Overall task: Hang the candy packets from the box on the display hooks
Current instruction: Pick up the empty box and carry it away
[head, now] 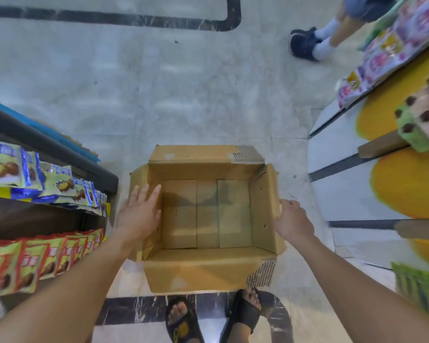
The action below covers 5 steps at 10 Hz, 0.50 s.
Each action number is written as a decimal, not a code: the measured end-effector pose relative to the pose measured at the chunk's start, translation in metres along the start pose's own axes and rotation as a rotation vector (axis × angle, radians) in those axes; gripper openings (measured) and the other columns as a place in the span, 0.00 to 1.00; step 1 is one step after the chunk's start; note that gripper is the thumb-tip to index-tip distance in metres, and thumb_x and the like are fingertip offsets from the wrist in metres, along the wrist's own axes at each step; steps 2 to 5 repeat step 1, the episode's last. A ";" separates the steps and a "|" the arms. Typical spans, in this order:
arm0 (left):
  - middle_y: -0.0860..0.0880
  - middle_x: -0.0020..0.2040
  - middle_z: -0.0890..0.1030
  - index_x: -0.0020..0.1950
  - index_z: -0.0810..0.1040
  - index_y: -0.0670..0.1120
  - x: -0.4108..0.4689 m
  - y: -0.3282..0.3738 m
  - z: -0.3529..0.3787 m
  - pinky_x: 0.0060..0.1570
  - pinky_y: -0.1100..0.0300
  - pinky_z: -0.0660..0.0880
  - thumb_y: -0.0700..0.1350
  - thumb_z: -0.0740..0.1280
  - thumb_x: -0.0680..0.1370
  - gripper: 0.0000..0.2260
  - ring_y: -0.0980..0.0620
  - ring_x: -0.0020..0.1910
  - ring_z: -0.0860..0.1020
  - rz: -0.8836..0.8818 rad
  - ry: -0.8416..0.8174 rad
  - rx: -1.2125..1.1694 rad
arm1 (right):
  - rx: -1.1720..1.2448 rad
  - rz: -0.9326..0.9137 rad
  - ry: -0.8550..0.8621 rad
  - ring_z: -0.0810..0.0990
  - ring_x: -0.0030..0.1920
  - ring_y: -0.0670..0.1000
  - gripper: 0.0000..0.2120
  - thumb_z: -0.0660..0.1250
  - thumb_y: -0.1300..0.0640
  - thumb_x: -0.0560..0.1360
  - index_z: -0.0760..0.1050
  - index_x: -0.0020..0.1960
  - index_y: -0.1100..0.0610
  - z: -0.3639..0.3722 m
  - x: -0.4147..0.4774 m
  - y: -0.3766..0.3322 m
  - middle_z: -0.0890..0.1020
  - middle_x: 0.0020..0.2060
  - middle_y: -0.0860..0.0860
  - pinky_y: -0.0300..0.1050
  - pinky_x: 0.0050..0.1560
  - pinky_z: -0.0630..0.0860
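Note:
An open cardboard box (206,268) sits on the floor in front of my feet, and I see no packets inside it, only its bare bottom. My left hand (140,214) hovers over the box's left wall with fingers spread and holds nothing. My right hand (292,219) rests at the right wall's top edge with fingers curled over the flap. Candy packets hang in rows on the display at left: green and blue ones (57,184) above, green and red ones (47,258) below.
A dark shelf edge (60,149) juts out at left. Another display stand (372,184) with snack packets stands at right. Another person's legs and dark shoes (305,43) are at the top right. My sandalled feet (183,320) touch the box's near side.

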<state>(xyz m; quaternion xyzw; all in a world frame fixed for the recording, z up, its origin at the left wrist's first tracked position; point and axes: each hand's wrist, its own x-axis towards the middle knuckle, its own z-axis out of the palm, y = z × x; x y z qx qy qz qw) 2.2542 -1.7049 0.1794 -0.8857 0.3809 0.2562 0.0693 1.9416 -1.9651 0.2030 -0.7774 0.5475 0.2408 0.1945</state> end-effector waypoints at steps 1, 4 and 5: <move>0.48 0.86 0.49 0.85 0.43 0.58 -0.015 0.013 -0.053 0.80 0.40 0.54 0.56 0.58 0.84 0.34 0.43 0.85 0.46 0.114 0.037 0.025 | 0.004 -0.021 0.050 0.68 0.71 0.58 0.27 0.63 0.53 0.79 0.64 0.78 0.53 -0.049 -0.040 -0.001 0.66 0.75 0.54 0.53 0.58 0.74; 0.48 0.86 0.49 0.85 0.43 0.58 -0.015 0.013 -0.053 0.80 0.40 0.54 0.56 0.58 0.84 0.34 0.43 0.85 0.46 0.114 0.037 0.025 | 0.004 -0.021 0.050 0.68 0.71 0.58 0.27 0.63 0.53 0.79 0.64 0.78 0.53 -0.049 -0.040 -0.001 0.66 0.75 0.54 0.53 0.58 0.74; 0.48 0.86 0.49 0.85 0.43 0.58 -0.015 0.013 -0.053 0.80 0.40 0.54 0.56 0.58 0.84 0.34 0.43 0.85 0.46 0.114 0.037 0.025 | 0.004 -0.021 0.050 0.68 0.71 0.58 0.27 0.63 0.53 0.79 0.64 0.78 0.53 -0.049 -0.040 -0.001 0.66 0.75 0.54 0.53 0.58 0.74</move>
